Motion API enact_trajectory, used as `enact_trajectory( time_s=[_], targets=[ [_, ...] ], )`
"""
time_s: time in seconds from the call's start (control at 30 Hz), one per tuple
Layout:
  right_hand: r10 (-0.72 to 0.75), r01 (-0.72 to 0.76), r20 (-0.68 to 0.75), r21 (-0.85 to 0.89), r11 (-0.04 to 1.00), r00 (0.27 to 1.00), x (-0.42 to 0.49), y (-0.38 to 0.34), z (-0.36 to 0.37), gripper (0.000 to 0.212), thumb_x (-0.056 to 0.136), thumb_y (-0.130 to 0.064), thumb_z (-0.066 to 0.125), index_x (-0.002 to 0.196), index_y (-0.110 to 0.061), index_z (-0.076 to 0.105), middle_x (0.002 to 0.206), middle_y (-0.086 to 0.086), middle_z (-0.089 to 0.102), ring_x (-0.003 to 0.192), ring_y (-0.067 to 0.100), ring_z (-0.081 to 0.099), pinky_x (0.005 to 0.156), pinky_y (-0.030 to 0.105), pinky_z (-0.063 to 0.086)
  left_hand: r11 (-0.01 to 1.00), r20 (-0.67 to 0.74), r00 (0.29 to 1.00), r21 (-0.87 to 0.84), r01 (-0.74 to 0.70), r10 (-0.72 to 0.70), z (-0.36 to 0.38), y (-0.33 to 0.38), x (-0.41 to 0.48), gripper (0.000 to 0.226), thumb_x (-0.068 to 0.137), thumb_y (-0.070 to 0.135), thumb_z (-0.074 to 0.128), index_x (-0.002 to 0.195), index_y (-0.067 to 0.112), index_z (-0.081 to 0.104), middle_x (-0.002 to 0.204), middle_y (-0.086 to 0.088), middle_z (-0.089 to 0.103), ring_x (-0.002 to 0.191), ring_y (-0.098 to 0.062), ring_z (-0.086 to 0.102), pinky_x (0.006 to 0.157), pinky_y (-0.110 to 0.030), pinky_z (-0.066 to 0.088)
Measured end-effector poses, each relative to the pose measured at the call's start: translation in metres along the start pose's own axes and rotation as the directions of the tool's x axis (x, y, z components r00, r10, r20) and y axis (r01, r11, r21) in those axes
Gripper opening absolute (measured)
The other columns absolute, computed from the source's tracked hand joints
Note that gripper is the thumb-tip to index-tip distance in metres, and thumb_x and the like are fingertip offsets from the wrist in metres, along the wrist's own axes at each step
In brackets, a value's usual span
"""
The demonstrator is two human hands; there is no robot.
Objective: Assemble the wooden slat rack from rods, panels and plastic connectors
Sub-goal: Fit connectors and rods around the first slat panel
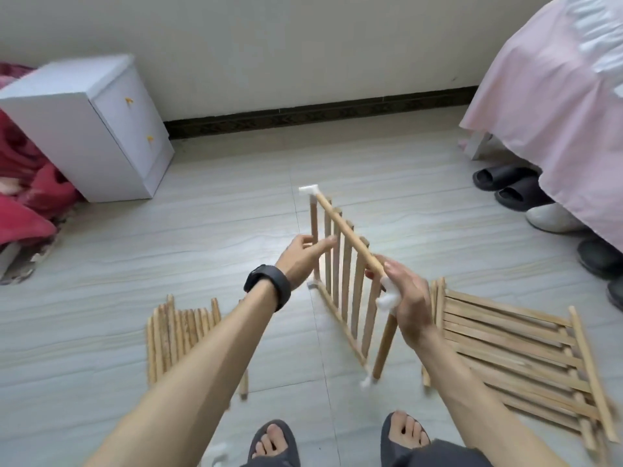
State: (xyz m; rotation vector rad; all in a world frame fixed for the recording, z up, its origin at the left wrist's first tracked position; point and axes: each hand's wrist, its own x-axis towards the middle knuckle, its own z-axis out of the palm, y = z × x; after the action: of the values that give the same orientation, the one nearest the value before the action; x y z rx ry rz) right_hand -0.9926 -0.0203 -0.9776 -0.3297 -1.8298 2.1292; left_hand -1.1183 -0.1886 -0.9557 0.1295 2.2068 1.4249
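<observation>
A white cabinet point(101, 129) stands at ten o'clock, a red blanket point(27, 183) at nine; black slippers point(505, 187) sit by pink bedding point(556, 106) at two.

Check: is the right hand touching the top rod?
Touching. The head view shows the right hand with its fingers curled round the top rod, just above the white connector.

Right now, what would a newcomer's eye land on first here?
The half-built slat frame standing upright mid-floor, held by the left hand at a far upright and the right hand at the near white connector. A slat panel lies flat to its right, loose rods to its left.
</observation>
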Motion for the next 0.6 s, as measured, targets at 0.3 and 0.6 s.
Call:
enact_trajectory(
  time_s=[0.3,0.6],
  targets=[
    [0.016,-0.016,0.037,-0.016,1.0,0.999,-0.019,0.043,0.013,0.038,0.101,-0.025,0.037,0.112,-0.019,0.072,0.108,0.0,0.076,0.106,0.011,0.068,0.086,0.015,0.048,0.935,-0.08,0.98,-0.322,0.148,-0.183,0.054,-0.018,0.024,0.063,0.068,0.049,0.064,0.11,0.002,0.064,0.08,-0.001,0.072,0.082,-0.022,0.066,0.085,-0.043,0.052],
    [0.018,-0.008,-0.079,0.126,0.992,0.997,-0.021,0.06,0.015,0.078,0.097,-0.071,0.036,0.132,-0.007,0.063,0.13,0.006,0.069,0.129,0.019,0.06,0.101,0.021,0.045,0.911,-0.348,0.937,-0.388,-0.142,-0.002,0.1,-0.017,0.04,0.022,0.075,0.033,0.053,0.096,0.035,0.059,0.06,0.017,0.063,0.059,-0.011,0.06,0.067,-0.038,0.056]
  ],
)
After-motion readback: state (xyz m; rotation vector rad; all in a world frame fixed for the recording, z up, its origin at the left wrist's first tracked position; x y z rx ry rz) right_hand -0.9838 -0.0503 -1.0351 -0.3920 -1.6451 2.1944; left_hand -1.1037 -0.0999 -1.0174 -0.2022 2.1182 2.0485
